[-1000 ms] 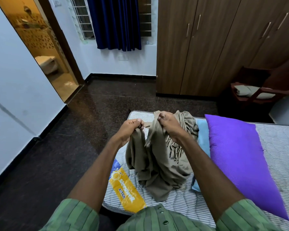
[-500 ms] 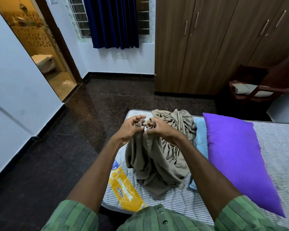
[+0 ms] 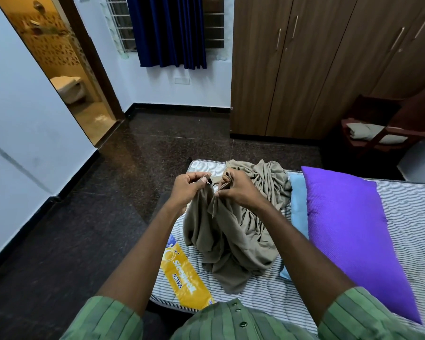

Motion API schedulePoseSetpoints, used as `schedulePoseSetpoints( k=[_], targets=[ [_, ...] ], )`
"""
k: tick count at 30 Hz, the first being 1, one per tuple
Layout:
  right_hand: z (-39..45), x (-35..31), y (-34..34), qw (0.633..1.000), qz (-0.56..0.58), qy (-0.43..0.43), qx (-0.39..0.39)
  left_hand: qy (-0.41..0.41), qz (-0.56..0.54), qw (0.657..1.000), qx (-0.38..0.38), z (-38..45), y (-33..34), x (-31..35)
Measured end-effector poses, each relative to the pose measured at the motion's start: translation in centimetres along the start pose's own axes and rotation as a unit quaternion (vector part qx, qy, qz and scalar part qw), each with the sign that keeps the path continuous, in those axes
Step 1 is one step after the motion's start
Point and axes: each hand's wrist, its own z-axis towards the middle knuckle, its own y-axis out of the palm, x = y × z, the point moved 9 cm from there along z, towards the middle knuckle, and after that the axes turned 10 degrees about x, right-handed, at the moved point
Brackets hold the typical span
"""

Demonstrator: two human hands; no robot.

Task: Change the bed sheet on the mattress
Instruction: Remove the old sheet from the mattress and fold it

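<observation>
Both hands have drawn a little apart again since a moment ago, when they were bunched together over the cloth; now a short stretch of hem shows between them. That cloth, the beige bed sheet [image 3: 233, 231], is crumpled in a heap near the corner of the striped mattress [image 3: 415, 217], its top edge lifted clear while the rest sags down onto the bed.

The left hand [image 3: 189, 190] has its fingers curled in and pinches the sheet's edge between thumb and forefinger, and something small and dark sits right at the fingertips; I cannot tell what it is. The right hand [image 3: 238, 190] is closed round a gathered fold of the same edge, knuckles up, thumb tucked against the fabric. Both forearms reach out from green striped sleeves [image 3: 108, 320].

Just beside the heap, on its right, lies a purple pillow [image 3: 349, 231], long and set at a slant across the mattress, with a pale blue pillow [image 3: 298, 204] half hidden under its near side and touching the sheet. A yellow label [image 3: 184, 278] printed with lettering runs along the mattress's left border, near the bottom of the heap.

Beyond the bed is dark polished floor [image 3: 84, 229], a brown wardrobe [image 3: 304, 69], a navy curtain [image 3: 169, 30] over a barred window, and a wooden chair [image 3: 378, 133] with folded cloth on its seat.
</observation>
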Motion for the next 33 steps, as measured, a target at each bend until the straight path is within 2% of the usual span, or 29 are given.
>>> schedulePoseSetpoints(
  k=[2,7,17,22,26,29,31,33],
  targets=[
    [0.1,-0.2,-0.1,1.000,-0.011,-0.018,0.006,-0.005,0.005,1.000,0.001,0.0,-0.1,0.0],
    [-0.2,-0.5,0.8,0.998,-0.019,-0.007,-0.056,-0.022,0.029,0.999,0.007,0.5,-0.1,-0.9],
    [0.0,0.0,1.6,0.998,-0.051,-0.041,-0.018,-0.018,0.018,1.000,-0.007,0.5,0.4,-0.8],
    [0.5,0.0,1.9,0.987,-0.111,-0.118,-0.022,-0.016,0.017,1.000,0.008,0.4,0.1,-0.5],
    [0.9,-0.4,1.5,0.977,-0.142,-0.156,0.013,-0.008,0.014,1.000,0.017,0.1,-0.2,-0.2],
    [1.2,0.2,1.3,0.991,-0.069,-0.119,0.004,0.007,0.025,0.999,0.029,-0.1,-0.6,0.0],
    [1.2,1.3,1.3,0.998,0.046,-0.033,-0.012,0.044,0.049,0.997,0.035,-0.3,-0.8,0.6],
    [1.1,2.3,1.5,0.984,0.166,0.054,-0.023,0.080,0.086,0.992,0.038,-0.6,-0.9,1.1]
  ],
)
